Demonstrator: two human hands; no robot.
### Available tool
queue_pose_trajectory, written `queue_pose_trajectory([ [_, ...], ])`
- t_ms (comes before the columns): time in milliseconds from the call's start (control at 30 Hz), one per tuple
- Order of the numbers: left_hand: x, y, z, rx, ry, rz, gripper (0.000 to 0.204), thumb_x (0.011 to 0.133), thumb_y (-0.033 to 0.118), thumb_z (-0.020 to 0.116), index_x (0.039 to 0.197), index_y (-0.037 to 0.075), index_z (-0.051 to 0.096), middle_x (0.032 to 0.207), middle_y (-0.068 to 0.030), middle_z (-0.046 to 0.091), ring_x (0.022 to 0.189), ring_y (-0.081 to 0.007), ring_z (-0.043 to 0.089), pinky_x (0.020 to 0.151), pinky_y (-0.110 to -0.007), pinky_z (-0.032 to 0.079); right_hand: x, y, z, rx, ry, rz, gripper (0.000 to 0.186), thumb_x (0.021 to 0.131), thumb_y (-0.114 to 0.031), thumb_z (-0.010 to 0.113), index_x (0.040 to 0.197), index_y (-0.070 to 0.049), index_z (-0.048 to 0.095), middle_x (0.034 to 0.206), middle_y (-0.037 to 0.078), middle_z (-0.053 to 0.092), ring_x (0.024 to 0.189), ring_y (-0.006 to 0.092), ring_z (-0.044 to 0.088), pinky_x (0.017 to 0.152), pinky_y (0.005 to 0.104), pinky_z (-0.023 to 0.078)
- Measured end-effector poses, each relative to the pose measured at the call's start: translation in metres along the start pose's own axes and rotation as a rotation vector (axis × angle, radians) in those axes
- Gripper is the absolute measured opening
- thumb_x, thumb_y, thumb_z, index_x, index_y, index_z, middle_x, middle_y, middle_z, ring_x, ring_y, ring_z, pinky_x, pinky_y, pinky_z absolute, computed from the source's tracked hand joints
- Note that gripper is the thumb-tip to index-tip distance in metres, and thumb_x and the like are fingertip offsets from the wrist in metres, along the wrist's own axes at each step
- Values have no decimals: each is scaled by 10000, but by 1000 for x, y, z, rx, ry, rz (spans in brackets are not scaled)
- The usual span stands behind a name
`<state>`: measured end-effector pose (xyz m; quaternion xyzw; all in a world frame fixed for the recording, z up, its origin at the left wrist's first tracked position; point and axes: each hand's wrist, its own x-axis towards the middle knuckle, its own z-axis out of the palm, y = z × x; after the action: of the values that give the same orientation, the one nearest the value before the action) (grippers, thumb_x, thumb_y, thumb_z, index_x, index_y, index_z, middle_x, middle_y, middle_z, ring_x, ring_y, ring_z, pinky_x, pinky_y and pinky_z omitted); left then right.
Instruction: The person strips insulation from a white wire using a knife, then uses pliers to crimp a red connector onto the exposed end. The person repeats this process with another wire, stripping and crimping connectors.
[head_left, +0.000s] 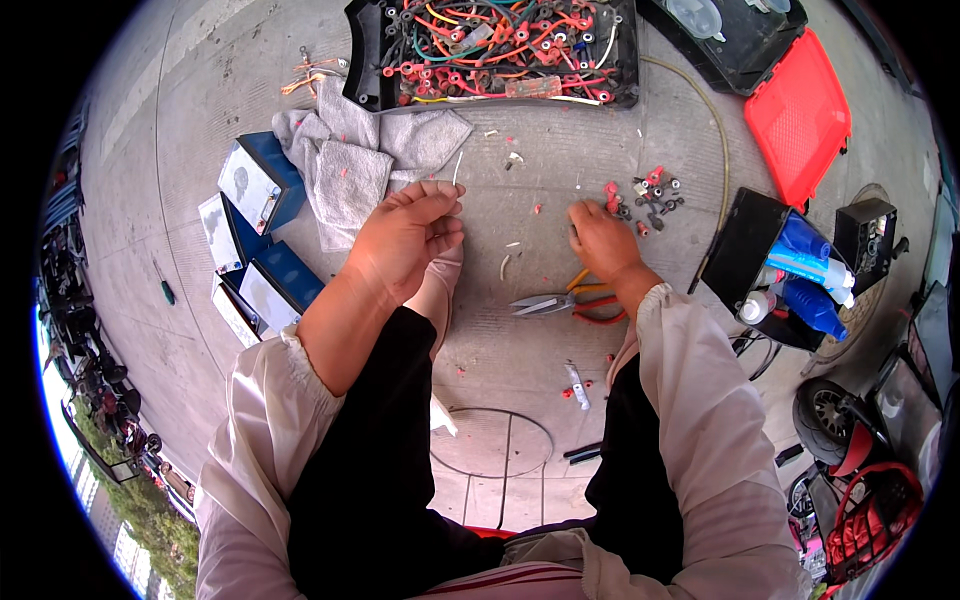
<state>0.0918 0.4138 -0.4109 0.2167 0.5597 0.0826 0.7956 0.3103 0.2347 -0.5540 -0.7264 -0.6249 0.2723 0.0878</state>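
Observation:
My left hand [415,225] is raised in front of my left knee, thumb and fingers pinched on a thin white wire [459,169] that sticks up from the fingertips. My right hand [603,243] is closed, fingers curled down near the ground; anything inside them is hidden. Just beyond it lies a loose pile of black, silver and red cable terminals [655,205]. A pair of snips [545,303] with orange handles lies by my right wrist, blades pointing left. Small white and red scraps [505,267] are scattered on the concrete between my hands.
A black tray [372,60] of red-wired terminals stands ahead. Left are a grey towel [350,175] and blue open boxes [285,285]. To the right are a black bin [735,250] with bottles, a red case lid [800,120] and a hose [722,130].

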Motion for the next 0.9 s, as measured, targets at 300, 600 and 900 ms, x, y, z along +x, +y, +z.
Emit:
queue_pose_trajectory([
  [300,-1,0,-1,2,-7,4,135,954,141,571,1024,43,633,875,-10,621,785,-124,602,761,-266,524,5,-1,8,-261,-20,-127,127,773,-79,577,891,-37,559,865,125,626,642,262,675,517,375,550],
  [600,-2,1,-1,-4,-1,2,127,951,139,577,1016,46,634,871,-9,621,781,-125,603,761,-267,523,7,-6,13,-223,-42,-29,166,751,-105,622,869,-25,536,818,159,632,647,281,678,526,380,555],
  [900,0,1,-1,7,-5,1,139,947,152,589,1024,46,636,867,-5,618,777,-124,599,762,-268,521,6,-5,6,81,27,225,292,769,-210,701,913,-57,498,852,161,630,755,378,644,637,461,530],
])
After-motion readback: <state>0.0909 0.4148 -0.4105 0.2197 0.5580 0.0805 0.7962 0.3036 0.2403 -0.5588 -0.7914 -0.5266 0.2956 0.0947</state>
